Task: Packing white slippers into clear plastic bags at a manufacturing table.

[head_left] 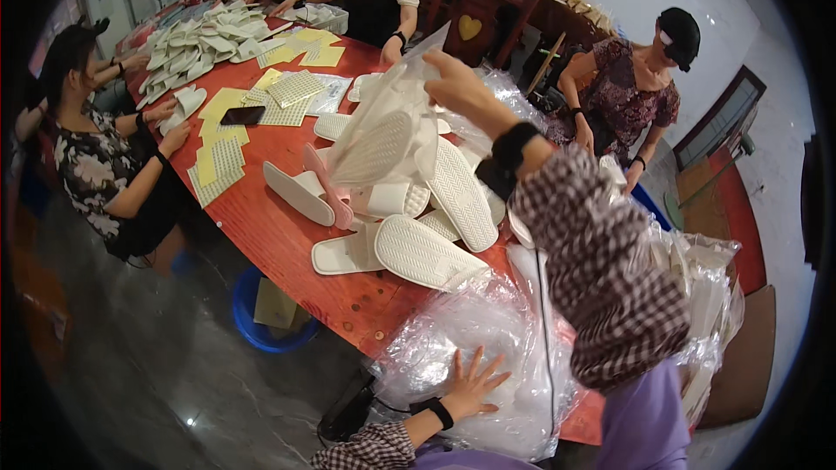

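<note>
Read clock positions from the centre of the view. Locate the right hand point(461, 87) toward 1 o'clock, closed on the upper part of a clear bag point(396, 91); exact fingertip placement impossible to tell. Find a slipper point(379, 152) showing through the plastic at 11 o'clock. Judge the raised hold as keeping bag and contents hanging clear of the loose white slippers point(427, 252) at centre. Find the left hand point(473, 386) between 5 and 6 o'clock: palm down, fingers spread wide, gripping nothing, laid on heaped film point(418, 339), presumably to steady the slippery layers.

Note a dark cable point(546, 339) running over the film toward 5 o'clock, a likely snag. Allow for the checked sleeve point(601, 252), hiding part of the red table point(331, 305) toward 4 o'clock. Identify also a pink slipper point(326, 187) among white ones at 9 o'clock, yellow sheets point(218, 106) and a phone point(243, 115) at 10 o'clock, a blue basin point(248, 331) on the floor at 8 o'clock, and a co-worker point(636, 91) at 2 o'clock.
</note>
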`<state>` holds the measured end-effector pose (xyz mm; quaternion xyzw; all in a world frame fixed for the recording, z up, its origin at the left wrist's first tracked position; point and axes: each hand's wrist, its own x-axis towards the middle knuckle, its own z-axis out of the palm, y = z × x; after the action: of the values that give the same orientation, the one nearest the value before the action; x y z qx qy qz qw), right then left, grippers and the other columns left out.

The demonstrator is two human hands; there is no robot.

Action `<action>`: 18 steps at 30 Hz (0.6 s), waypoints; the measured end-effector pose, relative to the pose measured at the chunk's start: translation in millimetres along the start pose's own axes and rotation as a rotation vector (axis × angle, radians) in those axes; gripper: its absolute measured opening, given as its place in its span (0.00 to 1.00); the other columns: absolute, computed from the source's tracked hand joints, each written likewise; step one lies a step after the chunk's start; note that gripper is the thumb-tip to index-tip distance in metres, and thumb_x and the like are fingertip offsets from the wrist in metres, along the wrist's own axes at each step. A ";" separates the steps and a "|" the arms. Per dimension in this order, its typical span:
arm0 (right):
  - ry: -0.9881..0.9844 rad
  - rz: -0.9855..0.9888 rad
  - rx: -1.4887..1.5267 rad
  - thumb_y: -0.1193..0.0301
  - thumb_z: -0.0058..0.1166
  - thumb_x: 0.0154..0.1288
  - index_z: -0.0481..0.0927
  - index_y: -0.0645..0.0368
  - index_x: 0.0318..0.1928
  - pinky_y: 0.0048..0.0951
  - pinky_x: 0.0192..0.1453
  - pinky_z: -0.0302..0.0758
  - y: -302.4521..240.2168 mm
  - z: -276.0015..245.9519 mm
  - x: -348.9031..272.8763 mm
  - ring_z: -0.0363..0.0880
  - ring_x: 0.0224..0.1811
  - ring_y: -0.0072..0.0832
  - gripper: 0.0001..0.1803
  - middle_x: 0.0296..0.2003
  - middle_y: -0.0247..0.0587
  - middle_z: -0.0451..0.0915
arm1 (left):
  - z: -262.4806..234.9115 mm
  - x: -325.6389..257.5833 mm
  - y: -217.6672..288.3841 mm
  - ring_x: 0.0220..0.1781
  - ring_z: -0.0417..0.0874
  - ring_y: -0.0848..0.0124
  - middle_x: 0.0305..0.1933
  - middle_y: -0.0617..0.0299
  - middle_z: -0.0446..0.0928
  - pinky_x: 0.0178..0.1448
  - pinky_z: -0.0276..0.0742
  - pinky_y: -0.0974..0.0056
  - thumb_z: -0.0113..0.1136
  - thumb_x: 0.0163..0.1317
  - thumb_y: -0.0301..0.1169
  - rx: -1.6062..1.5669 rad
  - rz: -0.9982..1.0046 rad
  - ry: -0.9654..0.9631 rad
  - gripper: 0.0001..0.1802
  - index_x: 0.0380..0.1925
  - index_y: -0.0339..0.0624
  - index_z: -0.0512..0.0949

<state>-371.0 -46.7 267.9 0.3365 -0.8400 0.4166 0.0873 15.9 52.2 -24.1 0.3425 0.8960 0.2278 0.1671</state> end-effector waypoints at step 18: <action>0.230 0.152 -0.110 0.65 0.59 0.59 0.74 0.63 0.58 0.44 0.64 0.66 87.1 -1.5 -161.2 0.68 0.61 0.54 0.27 0.57 0.64 0.70 | -2.0 4.2 -2.1 0.78 0.29 0.37 0.81 0.63 0.34 0.63 0.29 0.15 0.60 0.51 0.64 0.038 0.008 0.013 0.50 0.73 0.68 0.55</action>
<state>-304.5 71.0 144.1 0.2167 -0.8691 0.4112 0.1694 10.9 53.1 -24.2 0.3479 0.8998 0.2135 0.1539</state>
